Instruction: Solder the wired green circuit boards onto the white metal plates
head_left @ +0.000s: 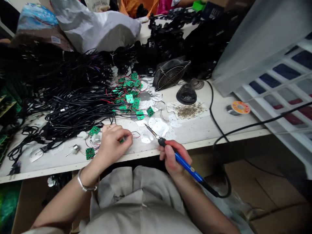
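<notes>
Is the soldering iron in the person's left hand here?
No, the right hand grips the blue-handled soldering iron.

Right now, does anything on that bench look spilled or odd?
Yes: brownish bits lie scattered in front of the dark coil-topped stand, loose rather than contained, so they look spilled. The black cables also look tangled, though perhaps that's normal.

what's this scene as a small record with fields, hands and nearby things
left hand: pinching a small green piece, mostly hidden
right hand: holding a blue-handled soldering iron, tip pointing away from the body
black cables: heaped on the bench's left side
green circuit boards: clustered near the cables
soldering iron stand: right of the fan
solder spool: toward the bench's right end
</notes>
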`<state>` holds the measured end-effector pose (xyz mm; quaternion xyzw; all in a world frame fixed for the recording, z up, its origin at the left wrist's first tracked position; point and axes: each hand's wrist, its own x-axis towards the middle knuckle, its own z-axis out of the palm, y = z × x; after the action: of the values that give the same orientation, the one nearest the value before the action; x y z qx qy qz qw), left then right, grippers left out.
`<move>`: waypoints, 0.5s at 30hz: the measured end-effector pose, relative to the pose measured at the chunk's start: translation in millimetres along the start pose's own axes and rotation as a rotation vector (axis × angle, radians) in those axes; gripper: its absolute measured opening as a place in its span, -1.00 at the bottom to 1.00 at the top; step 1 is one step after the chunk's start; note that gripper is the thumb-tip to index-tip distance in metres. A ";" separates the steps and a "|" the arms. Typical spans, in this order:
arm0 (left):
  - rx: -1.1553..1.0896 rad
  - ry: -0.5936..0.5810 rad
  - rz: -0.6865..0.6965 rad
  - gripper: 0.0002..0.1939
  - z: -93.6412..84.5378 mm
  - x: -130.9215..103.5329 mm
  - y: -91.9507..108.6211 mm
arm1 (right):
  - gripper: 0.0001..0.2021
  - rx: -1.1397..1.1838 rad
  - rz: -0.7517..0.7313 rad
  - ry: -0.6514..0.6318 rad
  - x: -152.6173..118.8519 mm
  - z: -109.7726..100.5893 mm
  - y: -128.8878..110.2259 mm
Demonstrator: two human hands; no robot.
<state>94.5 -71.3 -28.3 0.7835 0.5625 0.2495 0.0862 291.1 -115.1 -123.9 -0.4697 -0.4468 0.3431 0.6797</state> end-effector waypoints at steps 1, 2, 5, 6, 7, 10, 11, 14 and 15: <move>0.010 -0.009 0.013 -0.83 9.3 -1.8 2.7 | -0.90 0.020 0.013 -0.002 -0.6 -0.7 -0.2; 0.011 -0.011 0.025 -0.84 17.5 -3.7 4.8 | -0.90 0.034 0.031 -0.002 -1.2 -1.7 -0.6; -0.029 0.003 0.052 -0.87 34.8 -7.5 9.9 | -0.90 0.033 0.063 -0.001 -0.4 -5.1 -3.7; -0.043 0.008 0.058 -0.87 37.4 -7.7 11.8 | -0.90 0.016 0.044 -0.003 1.4 -5.9 -5.5; -0.049 0.015 0.062 -0.88 38.5 -7.3 14.0 | -0.90 -0.011 0.000 -0.011 4.4 -6.2 -7.5; -0.041 0.026 0.062 -0.90 34.4 -4.1 20.4 | -0.83 -0.169 -0.253 -0.102 18.5 -2.1 -12.9; -0.034 0.006 0.061 -0.90 31.3 -3.2 21.9 | -0.80 -0.245 -0.348 -0.157 23.7 0.8 -13.6; 0.048 -0.109 0.049 -0.88 18.2 -4.0 22.6 | -0.81 -0.489 -0.498 -0.292 34.9 10.6 -11.4; 0.100 -0.146 0.043 -0.86 12.3 -5.2 21.5 | -0.82 -0.552 -0.506 -0.320 36.3 13.1 -9.6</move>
<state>117.3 -81.9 -31.5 0.8148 0.5496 0.1649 0.0826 292.6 -81.7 -102.4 -0.4505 -0.7237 0.1010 0.5129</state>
